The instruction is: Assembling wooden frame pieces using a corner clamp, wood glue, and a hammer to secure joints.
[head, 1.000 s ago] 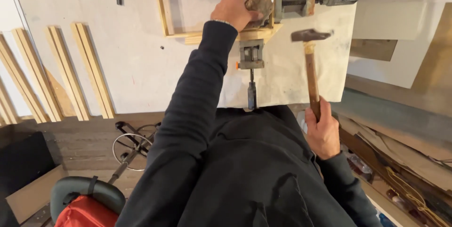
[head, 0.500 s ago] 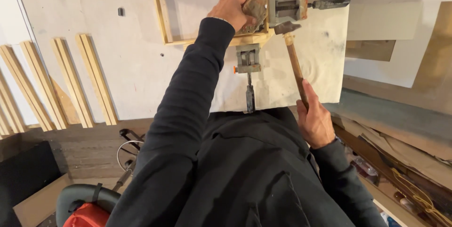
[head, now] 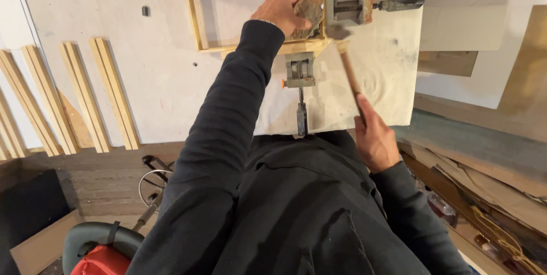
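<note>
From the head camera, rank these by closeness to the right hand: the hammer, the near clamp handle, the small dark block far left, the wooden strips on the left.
1. hammer, held in the right hand.
2. near clamp handle, just left of it.
3. wooden strips, far left.
4. small dark block, upper left.

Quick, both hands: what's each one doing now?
Left hand: pressed flat on the corner clamp, not gripping.
Right hand: closed on the hammer handle.

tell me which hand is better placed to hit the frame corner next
Right, likely: the right hand grips the hammer, its head at the frame corner. The left hand rests on the clamp.
</note>
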